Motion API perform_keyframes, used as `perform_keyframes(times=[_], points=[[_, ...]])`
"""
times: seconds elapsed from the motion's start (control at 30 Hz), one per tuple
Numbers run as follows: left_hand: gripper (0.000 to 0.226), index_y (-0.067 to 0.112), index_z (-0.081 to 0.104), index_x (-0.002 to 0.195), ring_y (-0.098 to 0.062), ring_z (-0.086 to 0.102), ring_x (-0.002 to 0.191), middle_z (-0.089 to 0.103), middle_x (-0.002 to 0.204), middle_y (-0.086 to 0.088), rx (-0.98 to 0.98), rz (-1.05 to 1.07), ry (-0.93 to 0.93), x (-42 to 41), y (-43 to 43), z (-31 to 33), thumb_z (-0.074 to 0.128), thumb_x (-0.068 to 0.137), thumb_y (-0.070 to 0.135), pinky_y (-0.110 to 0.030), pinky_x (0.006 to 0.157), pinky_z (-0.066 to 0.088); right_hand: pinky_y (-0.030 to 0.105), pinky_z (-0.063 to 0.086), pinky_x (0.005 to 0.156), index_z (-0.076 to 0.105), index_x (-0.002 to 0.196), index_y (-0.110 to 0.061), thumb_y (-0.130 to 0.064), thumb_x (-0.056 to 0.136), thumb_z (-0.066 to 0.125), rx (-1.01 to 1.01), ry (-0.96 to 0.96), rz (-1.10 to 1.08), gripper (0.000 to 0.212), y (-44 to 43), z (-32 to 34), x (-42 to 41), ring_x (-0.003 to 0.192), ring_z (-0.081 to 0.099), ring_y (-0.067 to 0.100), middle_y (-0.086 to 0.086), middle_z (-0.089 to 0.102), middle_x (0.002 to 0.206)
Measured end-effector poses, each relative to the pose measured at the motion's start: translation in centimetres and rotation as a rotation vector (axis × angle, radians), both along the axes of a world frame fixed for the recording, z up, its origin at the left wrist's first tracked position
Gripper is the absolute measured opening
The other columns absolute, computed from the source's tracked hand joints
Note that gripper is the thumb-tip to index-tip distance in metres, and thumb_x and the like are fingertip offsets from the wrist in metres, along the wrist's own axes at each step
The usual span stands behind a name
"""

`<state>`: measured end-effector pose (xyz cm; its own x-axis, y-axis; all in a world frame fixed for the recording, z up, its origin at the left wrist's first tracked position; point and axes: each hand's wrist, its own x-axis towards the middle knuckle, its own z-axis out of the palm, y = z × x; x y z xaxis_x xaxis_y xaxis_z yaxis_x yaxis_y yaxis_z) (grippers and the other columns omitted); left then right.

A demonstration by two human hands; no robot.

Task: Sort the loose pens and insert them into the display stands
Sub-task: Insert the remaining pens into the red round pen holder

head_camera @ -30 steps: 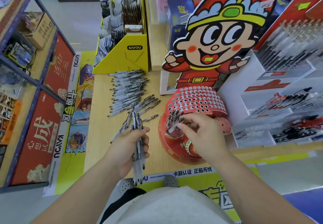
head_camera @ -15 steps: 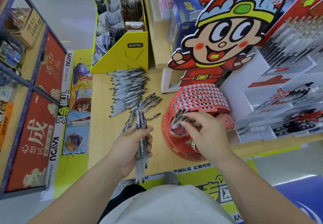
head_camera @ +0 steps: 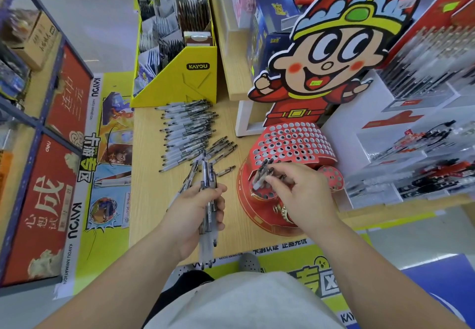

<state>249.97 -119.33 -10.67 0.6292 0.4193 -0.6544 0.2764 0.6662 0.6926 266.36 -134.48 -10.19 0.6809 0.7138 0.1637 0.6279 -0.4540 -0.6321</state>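
Note:
My left hand (head_camera: 195,213) grips a bundle of clear pens (head_camera: 208,195), their tips pointing back toward me over the table's front edge. My right hand (head_camera: 300,195) pinches a single pen (head_camera: 259,177) and holds it slanted over the lower front tier of the red display stand (head_camera: 290,143). That stand has many round holes, and a few pens stand in its front tier beside my fingers. A pile of loose pens (head_camera: 187,133) lies on the wooden table (head_camera: 151,174), beyond my left hand.
A yellow card box (head_camera: 190,79) stands behind the loose pens. A cartoon figure cutout (head_camera: 329,59) rises behind the stand. White tiered shelves of packed pens (head_camera: 424,149) fill the right side. Red and blue shelving (head_camera: 51,149) lines the left across the aisle.
My right hand has stayed at the stand's front tier with its pen, shifting only slightly. The left hand keeps its bundle. The view has drifted a little.

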Motion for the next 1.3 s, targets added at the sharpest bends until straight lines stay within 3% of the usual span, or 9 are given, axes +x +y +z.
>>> perform_keyframes(times=[0.17,0.23,0.4,0.67,0.87,1.07,1.17,1.3], points=[[0.020,0.002,0.064,0.114,-0.022,0.051,0.058,0.056,0.071,-0.009,0.000,0.008,-0.007,-0.3,0.0,-0.1,0.058,0.098,0.012,-0.035,0.054,0.047,0.007,0.039,0.074,0.077,0.106,-0.019,-0.022,0.090,0.073,-0.024,0.003,0.014,0.017,0.1,0.0,0.0,0.074,0.052,-0.007,-0.015,0.065,0.088],[0.019,0.002,0.064,0.113,-0.022,0.051,0.058,0.056,0.071,-0.009,-0.002,0.010,-0.007,-0.4,-0.1,-0.1,0.058,0.098,0.013,-0.035,0.054,0.047,0.010,0.041,0.073,0.076,0.105,-0.020,-0.023,0.090,0.073,-0.048,0.004,0.022,0.015,0.2,-0.1,0.1,0.074,0.053,-0.006,-0.017,0.062,0.086],[0.020,0.003,0.064,0.114,-0.024,0.050,0.058,0.056,0.072,-0.010,-0.006,0.018,-0.003,-0.7,-0.2,-0.4,0.060,0.098,0.013,-0.036,0.055,0.047,0.032,0.056,0.077,0.075,0.111,-0.019,-0.024,0.091,0.072,-0.040,-0.001,0.011,0.021,-0.1,-0.6,-0.7,0.083,0.063,0.007,-0.009,0.070,0.097],[0.019,0.003,0.065,0.113,-0.023,0.051,0.058,0.057,0.072,-0.010,-0.006,0.011,-0.017,-0.7,-0.6,-0.3,0.060,0.098,0.014,-0.035,0.055,0.047,0.020,0.049,0.068,0.077,0.104,-0.026,-0.030,0.092,0.070,-0.147,-0.055,0.009,0.015,0.7,-1.9,-0.8,0.075,0.059,0.003,-0.014,0.064,0.090],[0.018,0.004,0.065,0.114,-0.023,0.051,0.059,0.058,0.072,-0.010,0.009,-0.024,-0.027,-0.9,-0.9,-0.1,0.057,0.100,0.014,-0.035,0.056,0.048,0.026,0.051,0.063,0.078,0.101,-0.023,-0.027,0.090,0.072,-0.133,-0.069,-0.011,0.013,0.9,-1.9,-1.2,0.069,0.058,0.007,-0.011,0.063,0.084],[0.006,0.008,0.055,0.106,-0.026,0.053,0.056,0.061,0.076,-0.016,0.006,-0.094,-0.104,-0.4,-1.8,1.0,0.056,0.101,0.012,-0.035,0.054,0.045,0.027,0.053,0.069,0.073,0.118,-0.018,-0.033,0.089,0.073,-0.097,-0.062,-0.030,0.032,0.7,-1.1,-1.6,0.076,0.062,0.008,-0.009,0.067,0.091],[0.002,0.011,0.056,0.098,-0.028,0.055,0.058,0.062,0.078,-0.018,0.038,-0.163,-0.157,0.1,-2.3,1.7,0.057,0.100,0.011,-0.035,0.053,0.044,0.027,0.054,0.077,0.070,0.123,-0.020,-0.032,0.094,0.067,0.007,0.049,-0.018,0.031,0.2,0.5,-1.7,0.082,0.063,0.005,-0.011,0.068,0.098],[0.006,0.015,0.062,0.092,-0.027,0.057,0.059,0.063,0.080,-0.018,0.062,-0.282,-0.224,0.9,-3.3,2.5,0.063,0.097,0.013,-0.033,0.051,0.045,0.026,0.054,0.075,0.073,0.115,-0.025,-0.028,0.094,0.068,0.058,0.480,0.080,0.022,-0.6,2.9,-1.2,0.081,0.067,0.004,-0.014,0.072,0.096]])
